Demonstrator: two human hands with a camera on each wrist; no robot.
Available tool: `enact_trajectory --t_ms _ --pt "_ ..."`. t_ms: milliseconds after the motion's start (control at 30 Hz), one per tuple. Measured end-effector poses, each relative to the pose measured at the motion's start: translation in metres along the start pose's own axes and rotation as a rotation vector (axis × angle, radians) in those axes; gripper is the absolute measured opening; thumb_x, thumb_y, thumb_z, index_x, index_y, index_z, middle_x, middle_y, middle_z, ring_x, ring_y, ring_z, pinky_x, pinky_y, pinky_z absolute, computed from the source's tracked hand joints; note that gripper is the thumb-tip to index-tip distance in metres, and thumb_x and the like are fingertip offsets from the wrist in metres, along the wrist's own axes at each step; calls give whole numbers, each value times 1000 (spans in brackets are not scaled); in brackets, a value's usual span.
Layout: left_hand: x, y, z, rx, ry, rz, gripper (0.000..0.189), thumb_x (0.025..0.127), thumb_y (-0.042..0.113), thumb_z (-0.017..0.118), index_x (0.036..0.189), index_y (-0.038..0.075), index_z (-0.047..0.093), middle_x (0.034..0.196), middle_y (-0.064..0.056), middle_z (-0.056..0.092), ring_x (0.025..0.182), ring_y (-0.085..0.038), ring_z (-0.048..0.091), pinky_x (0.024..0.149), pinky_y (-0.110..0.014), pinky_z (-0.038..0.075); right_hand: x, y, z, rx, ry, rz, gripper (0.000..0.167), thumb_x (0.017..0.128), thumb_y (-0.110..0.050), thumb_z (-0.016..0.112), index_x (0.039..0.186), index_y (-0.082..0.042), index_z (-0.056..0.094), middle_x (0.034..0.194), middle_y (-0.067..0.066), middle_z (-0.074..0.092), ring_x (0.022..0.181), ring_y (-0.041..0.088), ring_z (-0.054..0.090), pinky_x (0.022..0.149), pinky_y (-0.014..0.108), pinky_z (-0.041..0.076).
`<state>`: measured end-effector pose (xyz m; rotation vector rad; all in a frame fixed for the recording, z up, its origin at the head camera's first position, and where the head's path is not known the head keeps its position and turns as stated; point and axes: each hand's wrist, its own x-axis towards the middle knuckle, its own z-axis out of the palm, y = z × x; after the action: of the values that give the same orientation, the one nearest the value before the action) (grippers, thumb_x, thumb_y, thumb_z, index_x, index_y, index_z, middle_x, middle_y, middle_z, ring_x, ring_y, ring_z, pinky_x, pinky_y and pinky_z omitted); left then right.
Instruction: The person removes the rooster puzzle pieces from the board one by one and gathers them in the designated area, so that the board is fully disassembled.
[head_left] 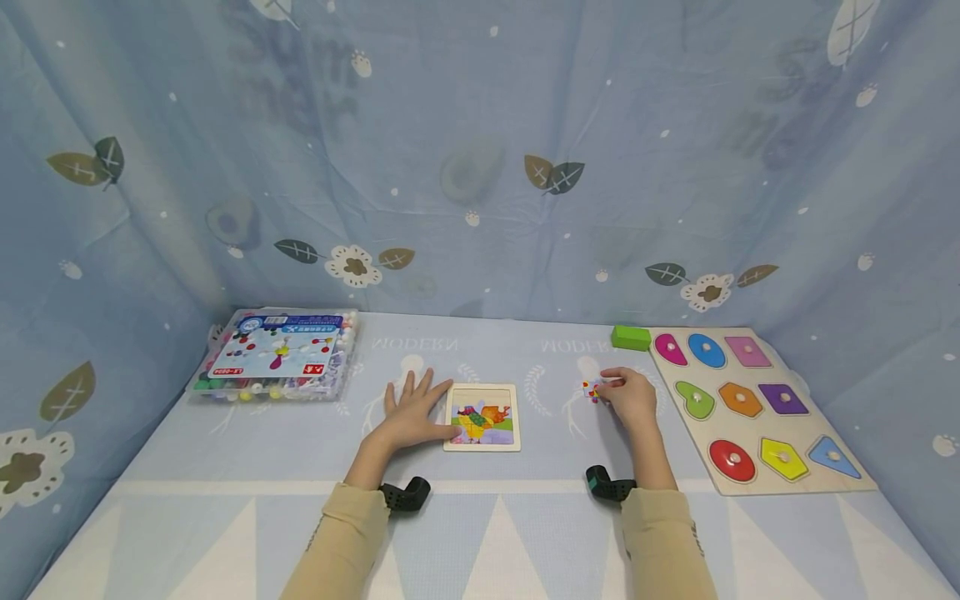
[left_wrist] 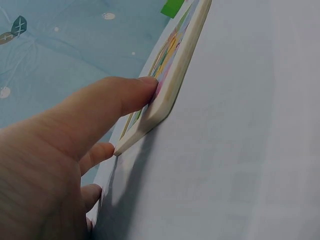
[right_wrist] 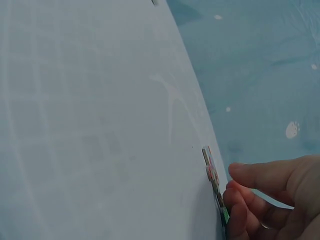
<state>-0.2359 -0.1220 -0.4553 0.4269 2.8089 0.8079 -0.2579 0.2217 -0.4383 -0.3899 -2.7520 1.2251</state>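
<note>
In the head view a small wooden jigsaw tray (head_left: pixel 482 387) with a colorful, partly assembled picture lies in the middle of the table. My left hand (head_left: pixel 414 417) is spread at its left side, thumb resting over the tray's near left edge and the other fingers fanned out on the table. The left wrist view shows the thumb (left_wrist: pixel 135 92) on the picture by the frame's corner. Toward the right, small colorful jigsaw pieces (head_left: pixel 591 390) lie on the table. My right hand (head_left: pixel 628 396) has its fingertips right at them; in the right wrist view its thumb (right_wrist: pixel 250 175) stands apart from the pieces (right_wrist: pixel 212 170).
A clear plastic box (head_left: pixel 273 354) of colored beads stands at the back left. On the right lies a wooden shape board (head_left: pixel 708 421) with several knobbed shapes, and a green block (head_left: pixel 631 337) sits at its far left corner. A patterned curtain (head_left: pixel 480 167) hangs behind the table.
</note>
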Motion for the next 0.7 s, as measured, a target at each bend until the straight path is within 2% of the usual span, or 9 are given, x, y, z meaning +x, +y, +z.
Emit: enact_trajectory --t_ms 167,400,700 --pt "-1 1 0 7 1 3 85 74 49 69 144 16 34 153 -19 10 138 -41 -7 102 -63 -13 2 -2 3 79 -9 -31 27 83 -9 64 107 0 65 83 11 64 65 11 54 55 20 42" --pt "0 1 -1 -6 20 52 83 74 45 71 143 14 36 152 -21 12 139 -42 -5 105 -60 -11 -1 -15 12 215 -114 -35 29 84 -8 63 112 1 63 90 13 63 66 13 58 59 23 48" --pt "1 1 0 -67 2 154 59 78 35 71 132 22 53 152 -19 17 138 -43 -4 106 -59 -10 -6 -26 25 231 -179 -97 29 83 -7 65 111 1 63 97 16 65 73 9 58 63 21 48"
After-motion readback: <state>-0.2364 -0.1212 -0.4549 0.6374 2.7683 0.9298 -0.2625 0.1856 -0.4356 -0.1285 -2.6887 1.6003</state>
